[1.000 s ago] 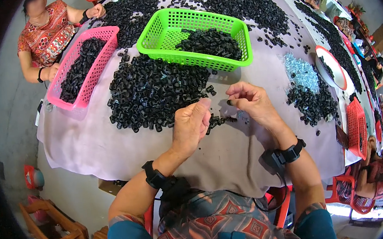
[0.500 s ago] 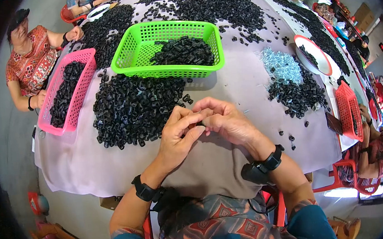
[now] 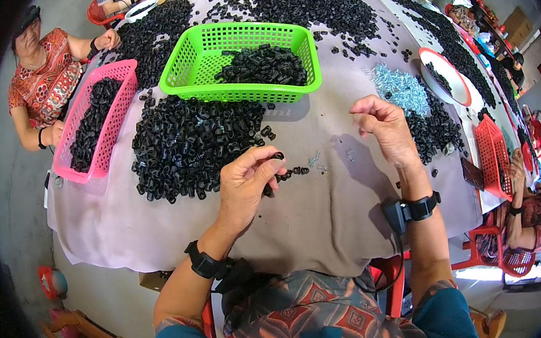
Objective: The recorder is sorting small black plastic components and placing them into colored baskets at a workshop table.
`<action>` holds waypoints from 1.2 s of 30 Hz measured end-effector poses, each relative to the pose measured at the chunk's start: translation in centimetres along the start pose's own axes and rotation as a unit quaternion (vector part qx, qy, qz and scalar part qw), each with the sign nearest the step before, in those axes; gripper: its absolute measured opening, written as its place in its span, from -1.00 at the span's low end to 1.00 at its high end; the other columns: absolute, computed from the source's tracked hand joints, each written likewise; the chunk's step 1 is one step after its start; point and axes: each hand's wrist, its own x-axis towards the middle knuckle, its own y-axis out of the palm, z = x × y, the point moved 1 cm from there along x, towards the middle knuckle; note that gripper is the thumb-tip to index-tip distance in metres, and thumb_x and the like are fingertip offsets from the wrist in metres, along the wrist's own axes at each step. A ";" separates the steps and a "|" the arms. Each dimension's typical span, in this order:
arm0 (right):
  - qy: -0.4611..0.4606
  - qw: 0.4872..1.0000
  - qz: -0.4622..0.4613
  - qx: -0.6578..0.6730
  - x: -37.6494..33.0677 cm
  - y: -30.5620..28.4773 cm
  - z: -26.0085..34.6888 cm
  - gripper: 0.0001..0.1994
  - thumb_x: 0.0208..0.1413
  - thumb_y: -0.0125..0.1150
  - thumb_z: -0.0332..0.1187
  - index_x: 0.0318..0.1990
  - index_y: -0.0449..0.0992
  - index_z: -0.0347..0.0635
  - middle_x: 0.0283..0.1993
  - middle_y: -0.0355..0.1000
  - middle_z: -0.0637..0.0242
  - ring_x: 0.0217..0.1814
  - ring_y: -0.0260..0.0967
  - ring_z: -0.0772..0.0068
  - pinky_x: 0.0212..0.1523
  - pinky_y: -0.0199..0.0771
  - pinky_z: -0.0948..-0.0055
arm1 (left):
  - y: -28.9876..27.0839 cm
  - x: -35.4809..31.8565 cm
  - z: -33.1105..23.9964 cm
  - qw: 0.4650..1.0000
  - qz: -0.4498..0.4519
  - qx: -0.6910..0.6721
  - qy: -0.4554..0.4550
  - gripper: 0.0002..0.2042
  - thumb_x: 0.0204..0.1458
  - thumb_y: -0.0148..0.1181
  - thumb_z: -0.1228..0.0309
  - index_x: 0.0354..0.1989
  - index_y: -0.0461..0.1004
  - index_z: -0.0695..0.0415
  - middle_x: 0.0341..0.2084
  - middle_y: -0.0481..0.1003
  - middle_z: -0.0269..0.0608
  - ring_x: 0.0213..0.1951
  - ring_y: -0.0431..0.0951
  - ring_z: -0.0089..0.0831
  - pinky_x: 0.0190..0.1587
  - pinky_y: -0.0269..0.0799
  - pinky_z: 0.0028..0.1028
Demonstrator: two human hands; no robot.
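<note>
Currently mid-work, not near done as I read it. On my feed, the left hand (image 3: 244,183) pinches one black part (image 3: 278,156) between thumb and fingertips, over the worktop (image 3: 306,214). Right hand (image 3: 385,127) is raised well apart from it, fingers curled; can't tell if anything's between the tips.

Done side, my guess: the green basket (image 3: 244,93) has a heap of black pieces (image 3: 265,66) toward its right, bare bottom at left. Can't tell if those differ from the loose ones.

Left: big loose pile (image 3: 185,147) in front of the basket, plus a short row of black parts (image 3: 296,171) just beside the left hand. A few small clear bits (image 3: 314,159) lie near that row; larger clear batch (image 3: 402,90) sits beyond the right hand. I'd call most of the nearby stock unprocessed.
</note>
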 end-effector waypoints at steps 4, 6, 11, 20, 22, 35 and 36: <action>0.020 0.997 0.022 -0.078 -1.2 0.4 -1.6 -0.92 0.07 0.09 -0.57 -0.31 0.49 -0.24 -0.42 0.41 0.51 -0.38 0.28 0.76 -0.36 0.31 0.69 | -0.4 0.2 0.5 1.000 0.000 -0.005 0.004 -0.84 0.07 0.11 0.55 -0.18 0.47 0.30 -0.43 0.48 -0.27 -0.42 0.46 -0.60 -0.42 0.38 -0.64; 0.002 0.993 0.037 -0.113 -1.8 1.5 -2.9 -0.93 0.06 0.09 -0.57 -0.31 0.48 -0.25 -0.42 0.41 0.51 -0.37 0.28 0.75 -0.34 0.33 0.67 | -0.6 0.2 0.7 1.000 -0.003 -0.006 -0.006 -0.82 0.06 0.10 0.55 -0.16 0.46 0.30 -0.38 0.50 -0.18 -0.41 0.46 -0.57 -0.42 0.40 -0.60; -0.086 0.948 0.078 -0.296 -1.7 3.2 -1.6 -0.86 -0.05 0.09 -0.63 -0.30 0.45 -0.28 -0.43 0.40 0.31 -0.43 0.33 0.45 -0.34 0.37 0.52 | -0.6 0.3 0.6 0.999 -0.003 0.007 -0.035 -0.83 0.08 0.10 0.54 -0.16 0.46 0.30 -0.39 0.49 -0.20 -0.40 0.46 -0.58 -0.43 0.40 -0.61; -0.218 0.831 0.182 -0.478 -1.3 5.3 -2.4 -0.71 -0.29 0.11 -0.64 -0.29 0.44 -0.23 -0.39 0.32 0.21 -0.24 0.26 0.13 -0.27 0.36 0.26 | -0.5 0.3 0.9 0.997 0.013 0.017 -0.077 -0.81 0.09 0.08 0.52 -0.13 0.44 0.29 -0.37 0.48 -0.22 -0.38 0.46 -0.60 -0.44 0.39 -0.63; -0.228 0.837 0.157 -0.472 -1.2 5.3 -2.6 -0.73 -0.28 0.09 -0.65 -0.30 0.44 -0.24 -0.40 0.33 0.21 -0.27 0.28 0.13 -0.30 0.38 0.29 | -0.7 0.3 1.0 0.997 0.013 0.019 -0.079 -0.81 0.10 0.07 0.52 -0.13 0.44 0.29 -0.37 0.48 -0.22 -0.38 0.45 -0.60 -0.44 0.39 -0.64; -0.111 0.982 0.096 -0.121 -1.4 8.6 -0.7 -0.88 -0.02 0.08 -0.58 -0.31 0.47 -0.27 -0.44 0.33 0.35 -0.43 0.30 0.62 -0.40 0.34 0.58 | -0.7 0.2 1.2 0.995 0.018 0.013 -0.095 -0.80 0.09 0.08 0.52 -0.11 0.45 0.27 -0.40 0.49 -0.25 -0.41 0.45 -0.62 -0.46 0.40 -0.64; -0.113 0.982 0.096 -0.121 -1.3 8.9 -0.6 -0.88 -0.02 0.08 -0.58 -0.31 0.47 -0.27 -0.44 0.33 0.35 -0.43 0.30 0.62 -0.40 0.34 0.58 | -0.7 0.2 1.1 0.995 0.016 0.020 -0.095 -0.79 0.09 0.09 0.52 -0.10 0.45 0.27 -0.41 0.49 -0.26 -0.41 0.45 -0.63 -0.46 0.40 -0.64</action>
